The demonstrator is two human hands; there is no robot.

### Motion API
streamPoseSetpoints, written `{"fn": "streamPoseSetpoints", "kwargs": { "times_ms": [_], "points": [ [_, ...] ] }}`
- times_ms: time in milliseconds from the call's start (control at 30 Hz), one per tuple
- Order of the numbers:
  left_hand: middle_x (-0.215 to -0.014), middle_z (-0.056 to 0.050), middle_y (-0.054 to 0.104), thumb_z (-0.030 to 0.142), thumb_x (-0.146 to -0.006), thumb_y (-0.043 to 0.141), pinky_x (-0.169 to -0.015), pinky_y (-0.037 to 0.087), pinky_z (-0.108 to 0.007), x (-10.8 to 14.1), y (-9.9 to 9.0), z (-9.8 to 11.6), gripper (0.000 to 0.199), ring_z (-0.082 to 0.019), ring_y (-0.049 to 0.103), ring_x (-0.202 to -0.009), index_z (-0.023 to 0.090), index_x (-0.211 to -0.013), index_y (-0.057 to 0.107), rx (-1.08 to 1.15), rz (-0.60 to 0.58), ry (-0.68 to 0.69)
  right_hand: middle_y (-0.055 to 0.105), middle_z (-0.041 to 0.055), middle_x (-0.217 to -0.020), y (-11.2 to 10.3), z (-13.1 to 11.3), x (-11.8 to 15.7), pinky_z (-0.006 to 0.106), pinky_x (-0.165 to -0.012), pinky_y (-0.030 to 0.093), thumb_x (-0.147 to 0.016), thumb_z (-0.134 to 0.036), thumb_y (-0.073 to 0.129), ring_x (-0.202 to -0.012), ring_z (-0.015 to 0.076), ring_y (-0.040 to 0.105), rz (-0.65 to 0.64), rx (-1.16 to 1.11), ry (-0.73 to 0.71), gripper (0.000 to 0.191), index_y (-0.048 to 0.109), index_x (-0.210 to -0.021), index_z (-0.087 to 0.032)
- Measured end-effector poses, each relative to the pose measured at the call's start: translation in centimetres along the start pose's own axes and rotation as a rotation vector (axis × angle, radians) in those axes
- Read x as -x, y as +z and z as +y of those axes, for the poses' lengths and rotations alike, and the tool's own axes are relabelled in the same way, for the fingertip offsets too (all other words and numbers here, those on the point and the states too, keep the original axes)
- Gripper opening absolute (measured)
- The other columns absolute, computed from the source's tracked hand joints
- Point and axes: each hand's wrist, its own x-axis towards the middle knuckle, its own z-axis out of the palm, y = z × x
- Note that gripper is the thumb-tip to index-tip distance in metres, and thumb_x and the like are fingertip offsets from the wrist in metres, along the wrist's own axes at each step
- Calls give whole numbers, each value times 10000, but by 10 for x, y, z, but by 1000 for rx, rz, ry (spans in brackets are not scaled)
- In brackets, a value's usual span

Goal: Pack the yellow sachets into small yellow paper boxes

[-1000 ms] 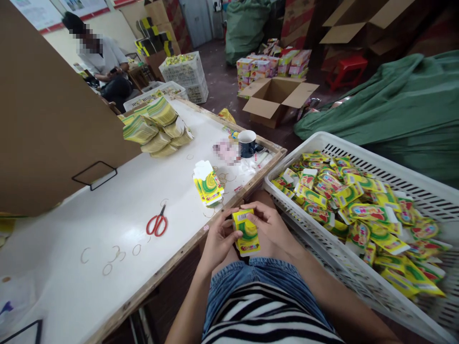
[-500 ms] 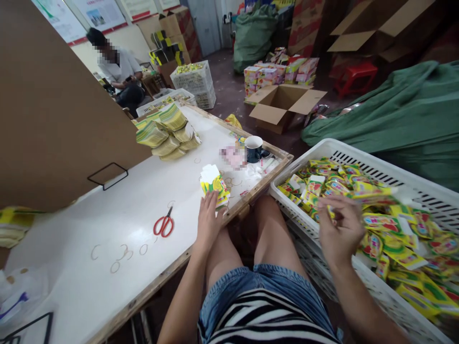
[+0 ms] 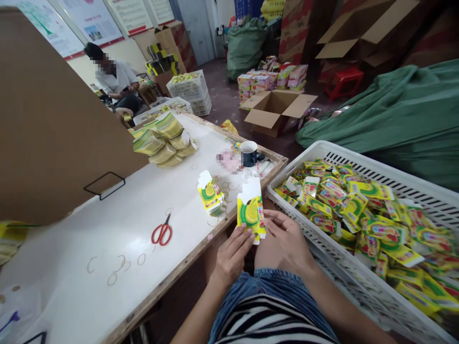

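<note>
A small yellow-green carton blank point(image 3: 251, 210) with white end flaps is held up over my lap, beyond the table edge. My left hand point(image 3: 233, 253) grips its lower left part between thumb and fingers. At its right edge, my right hand point(image 3: 287, 241) has its thumb and fingertips closed on the side; part of the fingers is hidden. On the table, just left of the held carton, lies a stack of the same flat cartons point(image 3: 211, 195). The white crate point(image 3: 362, 298) to my right holds many folded cartons point(image 3: 387, 229).
Red-handled scissors point(image 3: 162, 234) and loose rubber bands point(image 3: 141, 259) lie on the white table point(image 3: 89, 306). Bundled cartons point(image 3: 167, 138) are piled farther back, and a dark mug point(image 3: 248, 154) stands near the right edge. A seated person point(image 3: 116, 79) is at far left.
My left hand has left the stack on the table and now holds a carton blank over my lap. My right hand has come from above the crate to this carton's right edge.
</note>
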Motion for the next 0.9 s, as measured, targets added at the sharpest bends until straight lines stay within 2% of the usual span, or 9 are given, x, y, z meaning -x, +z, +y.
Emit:
{"fn": "streamPoseSetpoints", "kwargs": {
  "times_ms": [100, 233, 300, 367, 433, 500, 667, 800, 900],
  "points": [
    [-1378, -97, 633, 81, -884, 622, -1121, 474, -482, -5, 6, 7, 549, -275, 546, -1338, 280, -1392, 557, 126, 64, -117, 764, 92, -929, -4, 0, 5, 382, -816, 572, -701, -531, 809, -850, 236, 702, 68, 31, -48, 424, 716, -951, -201],
    [-1480, -140, 532, 289, -907, 650, -1157, 416, -477, -21, -1, 12, 527, -290, 494, -1383, 244, -1414, 515, 436, 405, -535, 761, 87, -913, 0, 3, 10, 352, -783, 576, -746, -520, 785, -815, 217, 697, -14, 89, -54, 401, 704, -969, -197],
    [-1413, -156, 595, 441, -884, 663, -1121, 448, -467, -28, -8, 8, 531, -307, 540, -1338, 208, -1353, 571, 639, 389, -745, 761, 77, -892, 4, 6, 12, 334, -761, 576, -767, -505, 778, -803, 208, 698, -104, 72, -24, 385, 706, -987, -197],
    [-1302, -162, 673, 587, -799, 701, -1054, 499, -468, -32, -13, 3, 612, -339, 593, -1270, 180, -1253, 646, 834, 237, -881, 765, 73, -886, 8, 9, 13, 331, -753, 577, -765, -506, 784, -800, 206, 702, -169, 41, 7, 381, 714, -976, -196],
    [-1211, -159, 717, 668, -723, 722, -985, 536, -465, -33, -16, 0, 677, -358, 629, -1209, 174, -1183, 684, 980, 115, -929, 770, 76, -889, 10, 11, 14, 346, -764, 581, -732, -526, 807, -809, 214, 707, -205, 14, 24, 395, 728, -936, -197],
    [-1167, -156, 732, 669, -691, 747, -933, 555, -449, -32, -14, 0, 675, -358, 652, -1165, 175, -1149, 698, 1046, 69, -921, 775, 85, -925, 11, 11, 15, 372, -797, 584, -697, -545, 827, -848, 232, 713, -229, 0, 34, 412, 744, -910, -202],
    [-1122, -138, 747, 503, -744, 784, -865, 562, -395, -26, -5, 0, 511, -302, 698, -1056, 170, -1122, 696, 1044, 110, -908, 772, 92, -959, 7, 8, 16, 378, -831, 577, -677, -529, 848, -893, 241, 709, -265, 30, 49, 422, 758, -922, -198],
    [-937, -86, 769, 518, -781, 749, -741, 567, -322, -23, 0, -1, 470, -229, 722, -852, 163, -1084, 693, 916, 191, -991, 759, 70, -867, 8, 11, 18, 346, -734, 580, -704, -515, 829, -788, 221, 698, -253, 97, 54, 403, 720, -902, -181],
    [-874, -65, 755, 525, -832, 693, -670, 551, -274, -25, 1, 0, 425, -180, 700, -741, 160, -1049, 676, 788, 175, -997, 733, 66, -802, 10, 16, 17, 336, -673, 568, -787, -539, 744, -727, 218, 680, -205, 180, 38, 382, 681, -865, -171]
  ]
}}
